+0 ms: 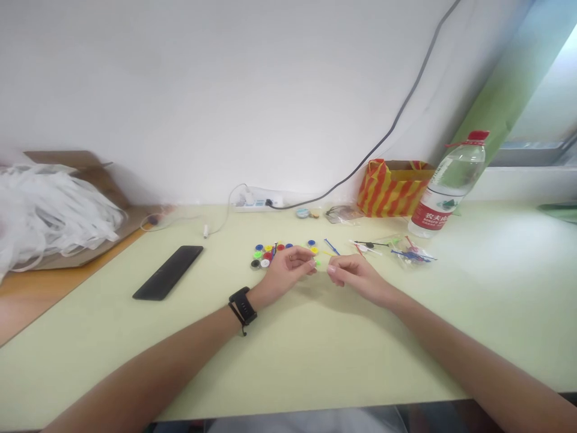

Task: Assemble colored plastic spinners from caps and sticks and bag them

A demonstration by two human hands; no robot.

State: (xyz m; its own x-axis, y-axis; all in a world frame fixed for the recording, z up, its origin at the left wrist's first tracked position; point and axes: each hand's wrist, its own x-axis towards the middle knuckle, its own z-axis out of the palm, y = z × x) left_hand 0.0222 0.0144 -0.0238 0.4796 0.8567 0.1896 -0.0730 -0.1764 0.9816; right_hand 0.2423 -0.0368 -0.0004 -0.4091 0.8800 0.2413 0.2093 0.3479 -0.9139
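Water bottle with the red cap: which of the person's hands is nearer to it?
Right. The right hand is to the left of the bottle and closer to the person; the left hand is farther left, beyond the right one.

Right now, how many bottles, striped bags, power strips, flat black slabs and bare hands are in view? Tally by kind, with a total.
Bottle: 1
Striped bag: 1
Power strip: 1
Flat black slab: 1
Hands, left hand and right hand: 2
Total: 6
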